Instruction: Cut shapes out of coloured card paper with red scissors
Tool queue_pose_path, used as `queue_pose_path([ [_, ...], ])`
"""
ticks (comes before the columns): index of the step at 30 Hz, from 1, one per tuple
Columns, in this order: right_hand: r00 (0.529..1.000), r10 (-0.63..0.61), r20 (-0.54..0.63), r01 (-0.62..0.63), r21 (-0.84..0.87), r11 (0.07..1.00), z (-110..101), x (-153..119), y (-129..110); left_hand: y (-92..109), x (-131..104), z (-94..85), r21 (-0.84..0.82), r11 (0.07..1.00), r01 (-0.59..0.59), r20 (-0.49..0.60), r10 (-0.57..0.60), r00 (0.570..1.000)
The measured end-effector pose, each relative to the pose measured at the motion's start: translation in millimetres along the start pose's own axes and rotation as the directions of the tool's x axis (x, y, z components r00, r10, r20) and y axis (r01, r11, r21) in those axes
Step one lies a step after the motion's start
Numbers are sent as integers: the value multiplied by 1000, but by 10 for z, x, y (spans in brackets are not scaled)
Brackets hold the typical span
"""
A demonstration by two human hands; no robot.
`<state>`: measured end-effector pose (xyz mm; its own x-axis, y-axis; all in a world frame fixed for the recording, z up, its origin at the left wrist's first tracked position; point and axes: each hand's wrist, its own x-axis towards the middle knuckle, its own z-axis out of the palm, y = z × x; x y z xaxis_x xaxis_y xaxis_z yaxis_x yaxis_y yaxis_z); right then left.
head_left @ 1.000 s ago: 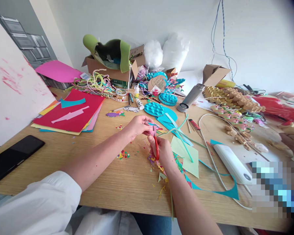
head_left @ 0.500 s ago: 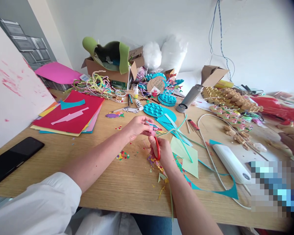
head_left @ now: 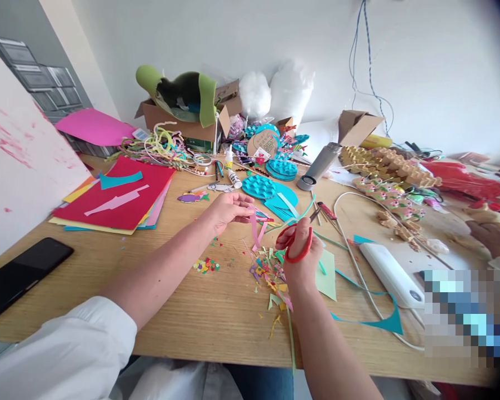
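Pinched between the fingers of my left hand (head_left: 232, 212) is a pink paper strip (head_left: 254, 229) that hangs down over the table. My right hand (head_left: 302, 253) grips red-handled scissors (head_left: 299, 256), whose blades point up and away to the right, apart from the strip. Colourful paper scraps (head_left: 270, 269) lie below and between the hands. Small round confetti (head_left: 207, 265) sits nearer the left forearm. A pale green sheet (head_left: 327, 276) is partly hidden behind my right hand.
Stacked coloured sheets (head_left: 120, 194) and a black phone (head_left: 29, 278) lie at left. Behind the hands are blue egg-tray discs (head_left: 259, 187), glue bottles (head_left: 234, 179) and a steel flask (head_left: 320, 166). A cable (head_left: 360, 272) and white power bank (head_left: 391, 275) are at right.
My right hand has moved right with the scissors, away from my left hand. The left hand has shifted slightly left, and the pink strip now hangs in plain view.
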<state>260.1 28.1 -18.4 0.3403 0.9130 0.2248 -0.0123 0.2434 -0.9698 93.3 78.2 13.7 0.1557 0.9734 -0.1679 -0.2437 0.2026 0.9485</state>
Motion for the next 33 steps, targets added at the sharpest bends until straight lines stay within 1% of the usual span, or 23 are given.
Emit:
queue_pose_path([
  [3, 993, -31, 111, 37, -58, 998, 10, 18, -1, 3, -6, -1, 14, 1000, -15, -14, 15, 1000],
  [6, 973, -36, 229, 53, -70, 996, 42, 31, 8, -2, -11, -3, 34, 999, -19, -20, 20, 1000],
  [9, 951, 26, 307, -11, -51, 999, 74, 32, 19, -9, -11, -3, 55, 998, -29, -25, 30, 999],
  [13, 921, 141, 363, -121, -77, 990, 90, 23, 7, -14, -3, -2, 60, 997, -50, -38, 52, 998],
  [16, 911, 170, 375, -154, -71, 985, 84, 31, -7, 1, -2, -3, 59, 996, -71, -73, 75, 994],
  [21, 935, 144, 324, -146, -18, 989, 53, 68, 24, 76, -41, 4, -5, 999, -52, -149, 50, 988],
  [23, 937, 131, 325, -137, -6, 991, 44, 79, 38, 108, -62, 12, -39, 998, -51, -162, 44, 986],
  [27, 935, 150, 320, -165, 19, 986, 51, 84, 42, 138, -75, 15, -89, 993, -73, -151, 59, 987],
  [30, 941, 161, 297, -181, 39, 983, 63, 86, 53, 138, -59, -8, -137, 987, -89, -121, 73, 990],
  [33, 960, 130, 248, -149, 62, 987, 58, 96, 99, 150, -47, -42, -167, 983, -76, -71, 65, 995],
])
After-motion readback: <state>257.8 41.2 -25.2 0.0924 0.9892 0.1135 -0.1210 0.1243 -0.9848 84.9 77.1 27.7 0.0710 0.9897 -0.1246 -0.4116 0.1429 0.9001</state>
